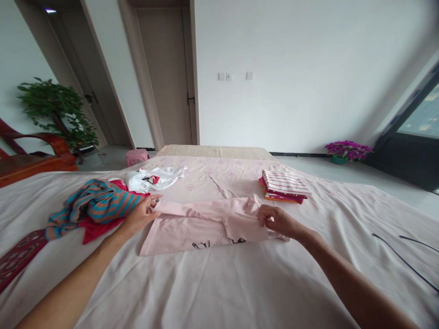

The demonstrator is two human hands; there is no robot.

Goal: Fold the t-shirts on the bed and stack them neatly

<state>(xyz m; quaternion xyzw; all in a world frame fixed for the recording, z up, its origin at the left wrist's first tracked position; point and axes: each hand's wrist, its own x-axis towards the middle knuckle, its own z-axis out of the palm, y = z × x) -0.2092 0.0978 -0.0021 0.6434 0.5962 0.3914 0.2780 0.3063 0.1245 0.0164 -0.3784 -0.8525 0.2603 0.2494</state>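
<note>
A pale pink T-shirt (192, 230) with a black print lies sideways in front of me, its far side folded over toward me. My left hand (146, 210) pinches the shirt's hem end at the left. At the other end, my right hand (272, 217) has its fingers closed on the cloth near the sleeve. Beyond my right hand sits a stack of folded clothes (284, 185), a red-striped white one on top. Close by my left hand is a crumpled blue and orange striped garment (99, 203), over red cloth (98, 230).
A white garment with a print (151, 179) lies behind the striped one. The pale bedsheet (192, 292) is wrinkled. Dark cords (404, 258) lie at the right. Past the bed stand a pink stool (136, 156), a wooden chair (51, 153) and purple flowers (348, 148).
</note>
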